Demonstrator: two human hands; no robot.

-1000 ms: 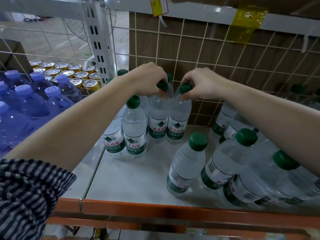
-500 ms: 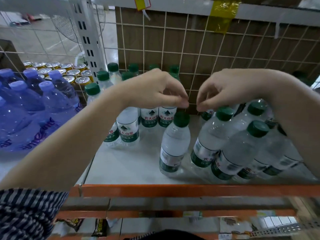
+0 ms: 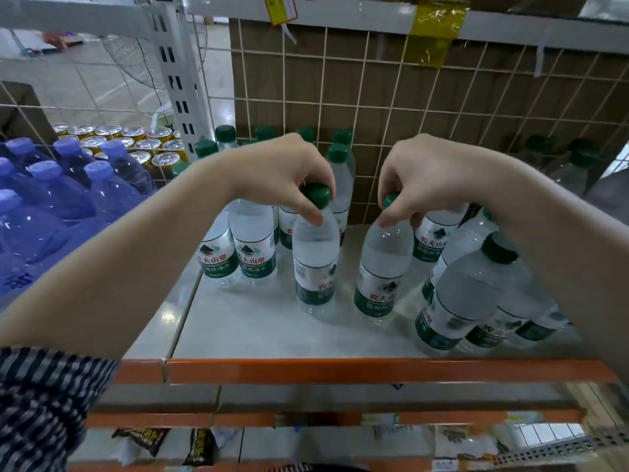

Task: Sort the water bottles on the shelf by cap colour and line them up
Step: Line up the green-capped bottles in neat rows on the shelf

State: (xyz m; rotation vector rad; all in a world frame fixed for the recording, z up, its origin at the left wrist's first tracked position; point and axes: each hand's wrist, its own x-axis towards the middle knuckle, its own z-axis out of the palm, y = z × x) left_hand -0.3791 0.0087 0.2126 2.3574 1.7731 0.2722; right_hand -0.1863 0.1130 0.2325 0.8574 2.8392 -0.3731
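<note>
The left hand (image 3: 282, 172) is closed round the green cap of a water bottle (image 3: 315, 264); the right hand (image 3: 432, 175) is pinched on the cap of a second bottle (image 3: 384, 267). Both bottles are held upright, near each other, mid-shelf (image 3: 258, 332).

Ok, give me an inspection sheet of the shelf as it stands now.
Surface: grey shelf with orange rail in front.
Job's things: green-capped bottles; tidy group back left, loose cluster right, two mid-shelf.
Clutter: nothing seen.
Hands: left hand grips the cap of the left bottle; right hand grips the cap of the right bottle.
Cables: nothing seen on the shelf.
Surroundings: wire mesh behind; blue bottles and cans in the bay to the left.
</note>
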